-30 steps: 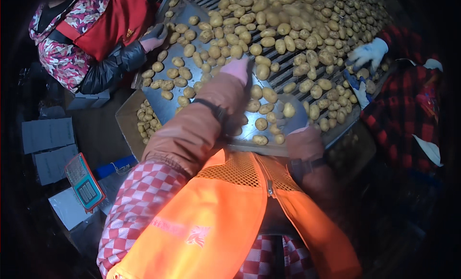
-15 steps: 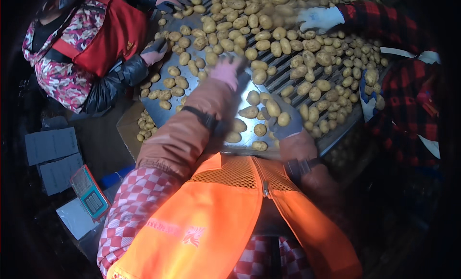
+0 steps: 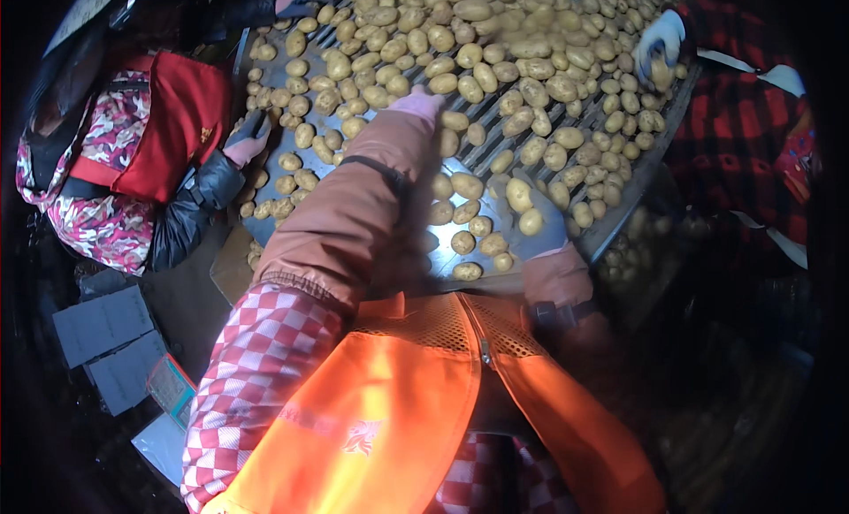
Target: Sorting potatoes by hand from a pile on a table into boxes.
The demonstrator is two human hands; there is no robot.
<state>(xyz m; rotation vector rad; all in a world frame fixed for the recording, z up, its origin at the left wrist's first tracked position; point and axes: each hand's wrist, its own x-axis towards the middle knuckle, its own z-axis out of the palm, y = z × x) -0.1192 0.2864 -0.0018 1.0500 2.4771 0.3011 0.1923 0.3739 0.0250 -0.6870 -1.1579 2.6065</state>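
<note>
my left hand (image 3: 416, 103) in its pink glove has pushed further out over the slatted sorting table (image 3: 460, 169) than a second ago, fingers curled down among the potatoes (image 3: 460, 54) though i can't tell if it's gripping one, while my right hand (image 3: 531, 218) in the grey glove has stayed at the near edge of the table, cupped around two potatoes (image 3: 523, 206). so i reckon i'm mid-pick, one lot in hand and reaching for more. left of the table sits a co-worker in a red vest (image 3: 168, 125), right of it a plaid sleeve (image 3: 743, 116) with a white glove (image 3: 659, 41), and it's dim all round.
</note>
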